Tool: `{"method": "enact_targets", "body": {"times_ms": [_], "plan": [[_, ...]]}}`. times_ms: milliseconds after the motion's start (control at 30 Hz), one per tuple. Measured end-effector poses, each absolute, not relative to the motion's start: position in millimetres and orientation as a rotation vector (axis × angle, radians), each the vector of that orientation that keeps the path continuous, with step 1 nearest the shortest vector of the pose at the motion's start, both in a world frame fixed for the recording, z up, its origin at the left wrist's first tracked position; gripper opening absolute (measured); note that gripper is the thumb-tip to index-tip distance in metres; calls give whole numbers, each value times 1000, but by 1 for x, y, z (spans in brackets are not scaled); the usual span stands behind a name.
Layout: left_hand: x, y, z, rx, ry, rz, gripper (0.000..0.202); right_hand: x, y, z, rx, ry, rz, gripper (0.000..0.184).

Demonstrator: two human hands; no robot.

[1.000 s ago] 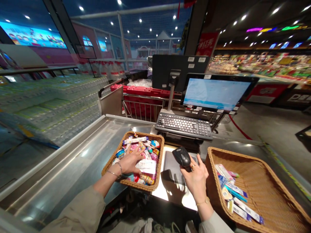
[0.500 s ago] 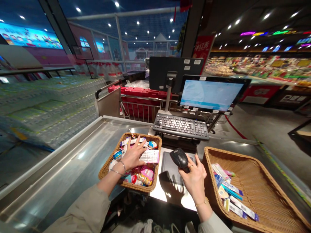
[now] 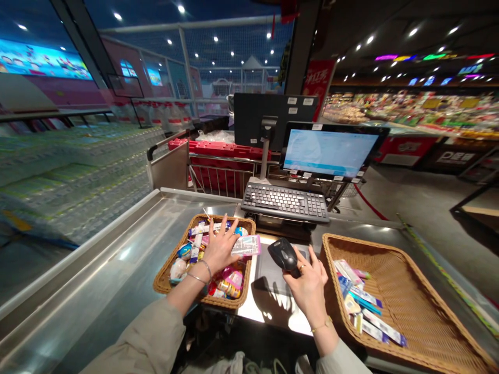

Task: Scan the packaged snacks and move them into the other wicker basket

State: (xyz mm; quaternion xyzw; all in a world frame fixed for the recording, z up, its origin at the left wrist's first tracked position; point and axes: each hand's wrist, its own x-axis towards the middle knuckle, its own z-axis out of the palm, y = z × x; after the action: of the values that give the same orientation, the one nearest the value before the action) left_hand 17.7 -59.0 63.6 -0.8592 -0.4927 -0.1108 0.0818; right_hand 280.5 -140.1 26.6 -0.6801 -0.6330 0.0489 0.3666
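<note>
My left hand point(image 3: 221, 245) is over the smaller wicker basket point(image 3: 156, 283), its thumb and fingers around one end of a flat pink-edged packet point(image 3: 248, 245). The packet's free end reaches past the basket's right rim. Small sweets and bright wrapped snacks fill the basket below, among them a blue-and-white egg-shaped one point(image 3: 184, 252). In my right hand point(image 3: 309, 283) is a black handheld barcode scanner point(image 3: 283, 254), its rounded head pointing up and left above a grey pad point(image 3: 268, 270). Both hands are a short way apart.
To the right stands a larger wicker basket point(image 3: 419, 296) holding several slim boxes and packets point(image 3: 384, 324). Behind my hands are a keyboard point(image 3: 286, 201) and a lit screen point(image 3: 327, 153). A metal counter point(image 3: 128, 265) extends left; a cart point(image 3: 169, 163) stands beyond it.
My left hand has lifted the pink-edged packet slightly and shifted it right, past the basket's rim. My right hand still holds the scanner in nearly the same pose. The view has turned slightly.
</note>
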Motion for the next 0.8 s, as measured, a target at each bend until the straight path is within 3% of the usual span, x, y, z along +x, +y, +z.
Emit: {"method": "enact_targets", "body": {"times_ms": [800], "plan": [[47,-57,66,-2527,-1447,-372,58,277,-140,45,-1747,-1680,203,21]]}}
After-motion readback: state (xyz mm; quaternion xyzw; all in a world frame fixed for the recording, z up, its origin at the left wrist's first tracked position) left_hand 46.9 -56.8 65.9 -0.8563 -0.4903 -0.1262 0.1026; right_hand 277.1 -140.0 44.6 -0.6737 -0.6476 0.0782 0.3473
